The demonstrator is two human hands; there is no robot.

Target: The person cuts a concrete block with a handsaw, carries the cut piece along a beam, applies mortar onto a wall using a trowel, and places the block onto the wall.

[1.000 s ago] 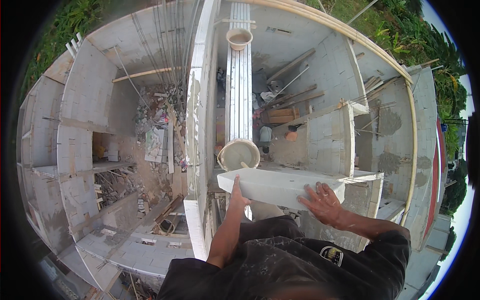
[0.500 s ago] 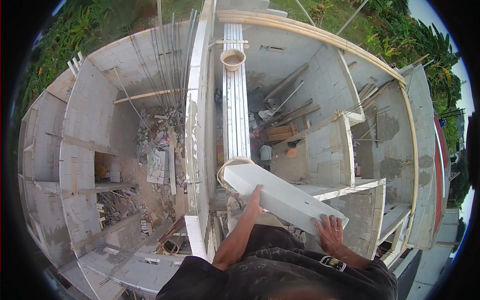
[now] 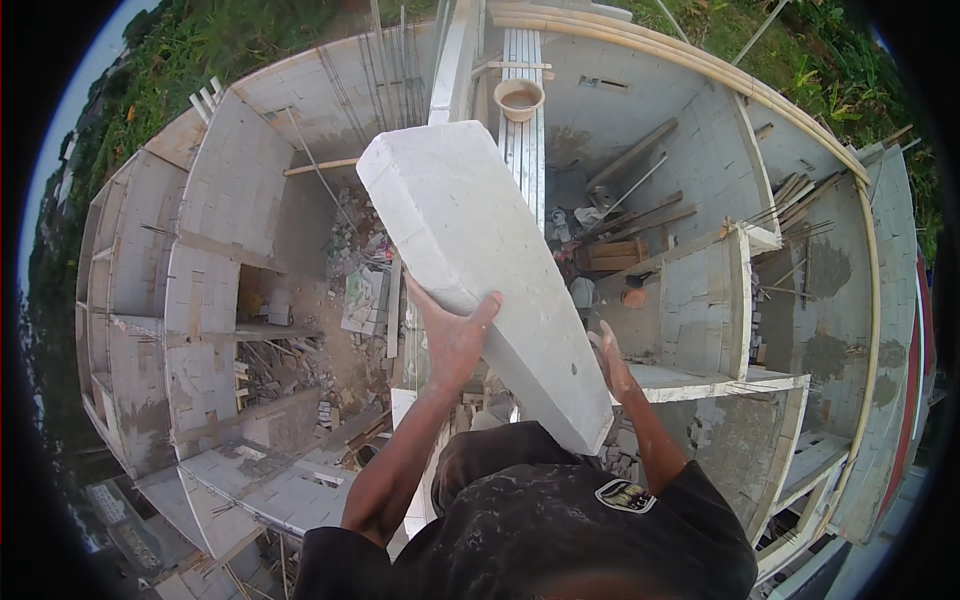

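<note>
A long pale grey lightweight concrete block is held up slantwise in front of my body. Its far end points up and left, over the top of the wall; its near end is close to my shirt. My left hand grips the block's left side, with the thumb on the side face and the fingers partly hidden behind it. Against the right edge, near the lower end, rests my right hand, its fingers mostly upright and partly hidden by the block. The block covers much of the planks below.
On the long pale planks ahead stands a beige bucket with grey-brown contents. Unfinished block walls enclose rooms far below on both sides. Rubble lies at the left, timber at the right. Bamboo poles run along the far wall.
The block has been raised and swung left, its far end now higher. My left hand has shifted to its left side, my right hand from the near end to its right edge. The view has turned.
</note>
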